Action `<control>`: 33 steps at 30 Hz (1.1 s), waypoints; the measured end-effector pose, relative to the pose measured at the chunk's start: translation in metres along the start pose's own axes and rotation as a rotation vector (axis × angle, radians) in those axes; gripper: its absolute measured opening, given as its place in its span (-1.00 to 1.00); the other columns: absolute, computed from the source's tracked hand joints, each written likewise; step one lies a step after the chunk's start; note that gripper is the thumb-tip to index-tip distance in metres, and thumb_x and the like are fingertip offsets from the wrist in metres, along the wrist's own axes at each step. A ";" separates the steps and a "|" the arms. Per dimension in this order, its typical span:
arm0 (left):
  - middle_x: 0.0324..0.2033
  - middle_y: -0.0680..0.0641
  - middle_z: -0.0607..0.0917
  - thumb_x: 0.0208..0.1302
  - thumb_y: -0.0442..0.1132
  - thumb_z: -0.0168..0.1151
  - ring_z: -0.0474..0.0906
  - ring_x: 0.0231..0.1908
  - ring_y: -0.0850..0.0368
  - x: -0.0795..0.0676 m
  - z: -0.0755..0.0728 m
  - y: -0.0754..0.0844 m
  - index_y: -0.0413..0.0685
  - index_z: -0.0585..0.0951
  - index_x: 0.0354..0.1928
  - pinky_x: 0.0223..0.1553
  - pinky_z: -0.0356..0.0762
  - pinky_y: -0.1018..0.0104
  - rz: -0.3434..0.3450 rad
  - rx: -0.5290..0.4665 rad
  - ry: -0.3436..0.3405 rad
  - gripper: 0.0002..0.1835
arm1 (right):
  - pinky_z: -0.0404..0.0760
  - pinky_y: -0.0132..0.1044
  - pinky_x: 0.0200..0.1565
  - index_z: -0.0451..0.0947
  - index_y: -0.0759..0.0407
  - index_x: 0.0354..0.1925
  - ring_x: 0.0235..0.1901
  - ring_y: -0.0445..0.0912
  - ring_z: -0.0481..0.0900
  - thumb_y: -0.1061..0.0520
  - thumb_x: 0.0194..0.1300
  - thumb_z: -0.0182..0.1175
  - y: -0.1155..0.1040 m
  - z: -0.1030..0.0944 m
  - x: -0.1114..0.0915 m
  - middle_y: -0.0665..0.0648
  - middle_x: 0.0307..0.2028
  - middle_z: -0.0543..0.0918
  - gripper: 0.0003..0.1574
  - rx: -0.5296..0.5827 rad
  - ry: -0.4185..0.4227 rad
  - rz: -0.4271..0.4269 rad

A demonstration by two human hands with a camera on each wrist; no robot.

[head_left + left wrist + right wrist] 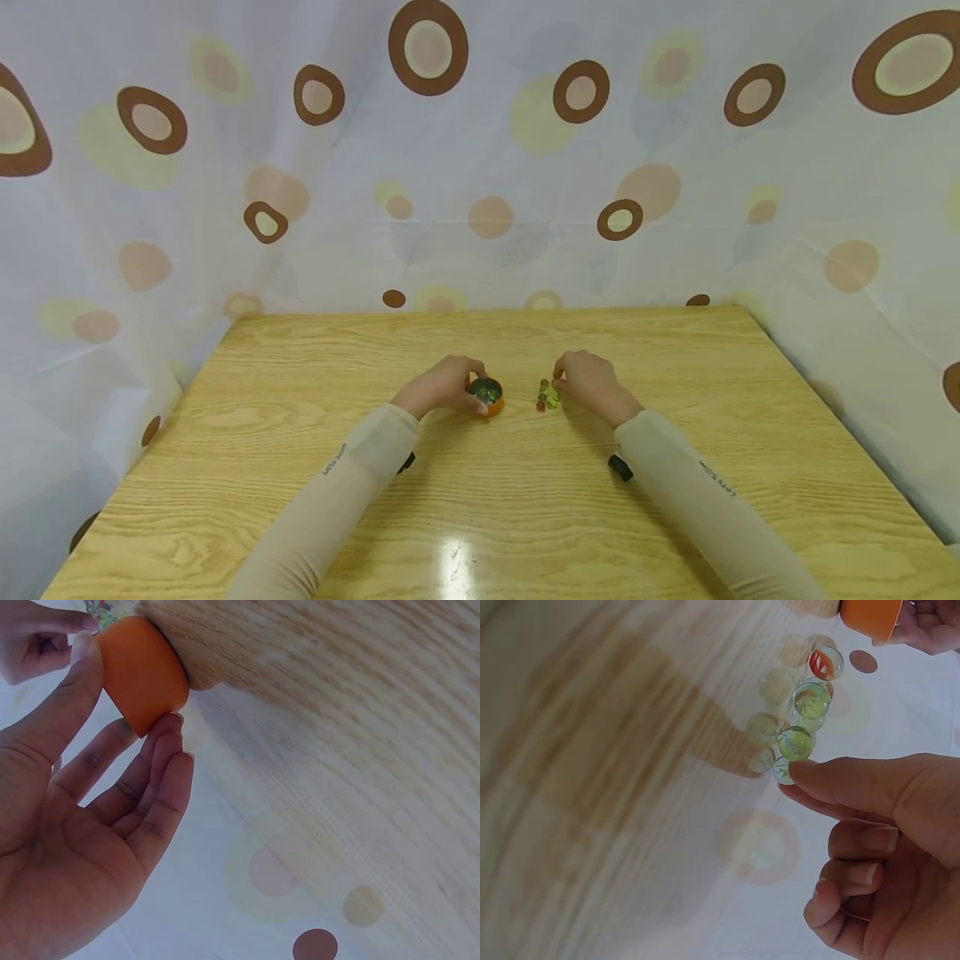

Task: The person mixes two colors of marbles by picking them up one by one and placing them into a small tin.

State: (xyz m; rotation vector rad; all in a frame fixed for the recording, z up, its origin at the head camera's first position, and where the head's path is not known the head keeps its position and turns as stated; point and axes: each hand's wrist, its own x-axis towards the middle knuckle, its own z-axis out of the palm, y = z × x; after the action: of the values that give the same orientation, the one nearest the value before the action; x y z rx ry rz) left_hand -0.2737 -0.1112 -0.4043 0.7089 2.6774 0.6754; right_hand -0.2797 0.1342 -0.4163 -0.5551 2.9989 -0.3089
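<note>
My left hand point(450, 385) grips a small orange bowl point(493, 408) standing on the wooden table, thumb on one side and fingers on the other. The bowl's inside looks dark green and shiny; whether anything lies in it I cannot tell. To its right, several glass marbles point(543, 395) sit close together on the table. In the right wrist view they are clear glass with green-yellow swirls, and an end marble point(826, 663) has a red-orange swirl. My right hand point(592, 385) pinches the marble point(783, 771) at the near end of the group between thumb and index finger, other fingers curled.
The wooden table point(517, 517) has a glossy top that mirrors the marbles. Behind it and along both sides hangs a white curtain point(480, 158) with brown and yellow circles. Dark straps or devices point(620, 467) show under the wrists.
</note>
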 end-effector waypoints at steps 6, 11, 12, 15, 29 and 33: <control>-0.40 -0.06 0.56 0.07 -0.16 0.48 0.42 -0.41 0.11 -0.001 0.000 0.001 -0.19 0.58 0.03 -0.32 0.42 0.32 -0.003 -0.007 -0.003 -0.51 | 0.62 -0.09 -0.35 0.68 0.28 -0.15 -0.29 0.08 0.66 0.17 0.29 0.27 0.000 0.000 -0.001 0.25 -0.17 0.70 -0.78 0.008 -0.005 -0.001; -0.40 -0.05 0.56 0.07 -0.15 0.48 0.43 -0.41 0.11 -0.001 0.000 0.001 -0.18 0.58 0.03 -0.31 0.43 0.32 -0.015 -0.001 -0.002 -0.51 | 0.61 -0.12 -0.39 0.68 0.28 -0.14 -0.32 0.07 0.65 0.18 0.31 0.24 0.001 0.001 -0.003 0.26 -0.16 0.69 -0.78 0.014 0.019 -0.005; -0.40 -0.05 0.56 0.07 -0.15 0.48 0.43 -0.41 0.11 -0.001 0.001 0.001 -0.17 0.58 0.03 -0.31 0.43 0.32 -0.016 0.001 -0.003 -0.51 | 0.60 -0.13 -0.41 0.68 0.27 -0.13 -0.34 0.06 0.65 0.18 0.31 0.23 0.001 0.001 -0.003 0.26 -0.16 0.69 -0.78 0.014 0.026 -0.007; -0.39 -0.05 0.56 0.07 -0.15 0.48 0.43 -0.40 0.11 -0.001 0.000 0.001 -0.17 0.58 0.03 -0.30 0.43 0.31 -0.019 0.001 -0.004 -0.51 | 0.56 -0.18 -0.48 0.67 0.27 -0.13 -0.40 0.02 0.62 0.18 0.32 0.23 -0.001 -0.001 -0.005 0.26 -0.17 0.69 -0.79 0.015 0.046 -0.018; -0.35 -0.09 0.57 0.08 -0.15 0.48 0.44 -0.39 0.10 0.000 0.000 0.000 -0.18 0.57 0.04 -0.29 0.44 0.31 -0.015 -0.009 -0.009 -0.50 | 0.36 -0.33 -0.64 0.67 0.23 -0.13 -0.66 -0.16 0.42 0.14 0.31 0.25 -0.019 -0.008 -0.009 0.12 -0.44 0.68 -0.78 0.024 0.121 -0.084; -0.35 -0.09 0.57 0.09 -0.16 0.47 0.43 -0.39 0.10 0.000 0.000 0.000 -0.18 0.57 0.04 -0.30 0.43 0.30 -0.014 0.001 -0.007 -0.51 | 0.30 -0.34 -0.66 0.67 0.21 -0.13 -0.71 -0.18 0.36 0.13 0.32 0.24 -0.026 -0.010 -0.010 0.11 -0.46 0.68 -0.79 0.021 0.139 -0.100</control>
State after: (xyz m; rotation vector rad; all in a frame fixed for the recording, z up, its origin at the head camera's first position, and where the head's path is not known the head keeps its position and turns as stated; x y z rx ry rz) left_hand -0.2740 -0.1110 -0.4040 0.6906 2.6741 0.6660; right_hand -0.2629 0.1161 -0.4011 -0.7122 3.1016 -0.4010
